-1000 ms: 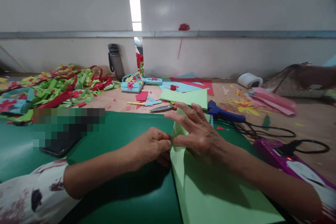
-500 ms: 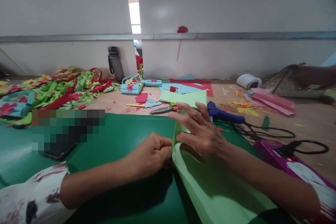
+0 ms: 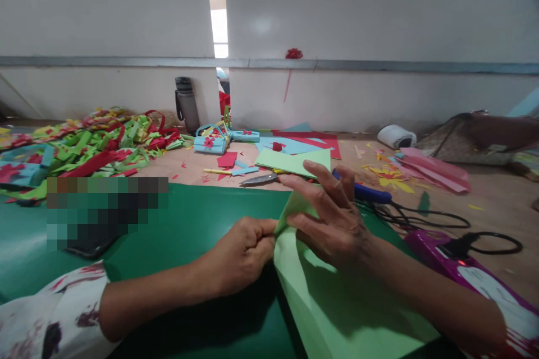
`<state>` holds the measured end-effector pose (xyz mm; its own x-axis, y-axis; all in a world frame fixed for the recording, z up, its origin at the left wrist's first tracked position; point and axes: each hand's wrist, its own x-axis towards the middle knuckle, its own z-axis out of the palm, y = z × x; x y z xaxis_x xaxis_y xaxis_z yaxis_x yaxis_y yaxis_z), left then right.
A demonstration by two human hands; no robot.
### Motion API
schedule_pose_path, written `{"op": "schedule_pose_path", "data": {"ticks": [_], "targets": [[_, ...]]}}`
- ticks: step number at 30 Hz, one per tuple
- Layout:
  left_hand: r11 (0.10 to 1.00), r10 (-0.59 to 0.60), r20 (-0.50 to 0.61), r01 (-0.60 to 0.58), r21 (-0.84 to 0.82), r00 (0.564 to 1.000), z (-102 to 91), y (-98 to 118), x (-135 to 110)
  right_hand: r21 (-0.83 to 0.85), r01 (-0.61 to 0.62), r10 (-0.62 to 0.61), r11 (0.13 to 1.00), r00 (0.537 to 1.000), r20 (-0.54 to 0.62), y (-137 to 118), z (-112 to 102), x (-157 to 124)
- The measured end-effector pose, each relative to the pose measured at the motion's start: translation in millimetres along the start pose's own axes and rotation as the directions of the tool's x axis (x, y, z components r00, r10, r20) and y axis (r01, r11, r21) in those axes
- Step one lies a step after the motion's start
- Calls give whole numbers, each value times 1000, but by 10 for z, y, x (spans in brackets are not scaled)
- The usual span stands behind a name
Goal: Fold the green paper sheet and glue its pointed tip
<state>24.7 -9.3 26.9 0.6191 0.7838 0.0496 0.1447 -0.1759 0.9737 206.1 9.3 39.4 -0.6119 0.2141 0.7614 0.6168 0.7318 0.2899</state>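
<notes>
A large light green paper sheet (image 3: 337, 314) lies on a dark green mat (image 3: 197, 213) in front of me. My left hand (image 3: 240, 252) is closed, pinching the sheet's left edge near the far corner. My right hand (image 3: 332, 219) rests on the sheet with fingers stretched out, lifting and bending that corner upward so the edge stands off the mat. Both forearms reach in from the bottom of the view.
Scissors (image 3: 261, 179) and a blue glue gun (image 3: 370, 193) with a black cord lie just beyond my hands. A heap of paper strips (image 3: 92, 143) fills the left. A grey bottle (image 3: 186, 104), coloured sheets (image 3: 295, 160), a tape roll (image 3: 396, 136) and a purple device (image 3: 475, 275) stand around. A phone (image 3: 90, 244) lies on the mat.
The sheet's far left corner has risen from flat to lifted and bent between my hands. My right hand has moved slightly up and right; the left stays pinched on the edge.
</notes>
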Motion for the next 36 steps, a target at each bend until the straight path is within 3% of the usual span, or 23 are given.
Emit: {"op": "schedule_pose_path", "data": {"ticks": [4,14,17,22,27,36], "targets": [[988,13,71,-2,-154,997,-10,-10,29,-77,-102,106,992,993,51,75,-15,-18],[912,-166,123,200,-358,978,-149,-53,106,-80,-51,61,995,989,132,68,34,-4],[912,-251,121,277,-302,960,-185,-7,200,-93,-41,59,995,979,194,51,42,23],[913,-398,83,404,-62,913,-270,112,300,-112,-88,115,990,955,273,15,68,104],[941,-337,44,338,-12,940,-291,130,320,-109,-182,207,977,924,320,-26,107,178],[952,-307,-33,307,-2,951,-307,-1,361,-32,-341,325,940,858,398,3,127,173]]}}
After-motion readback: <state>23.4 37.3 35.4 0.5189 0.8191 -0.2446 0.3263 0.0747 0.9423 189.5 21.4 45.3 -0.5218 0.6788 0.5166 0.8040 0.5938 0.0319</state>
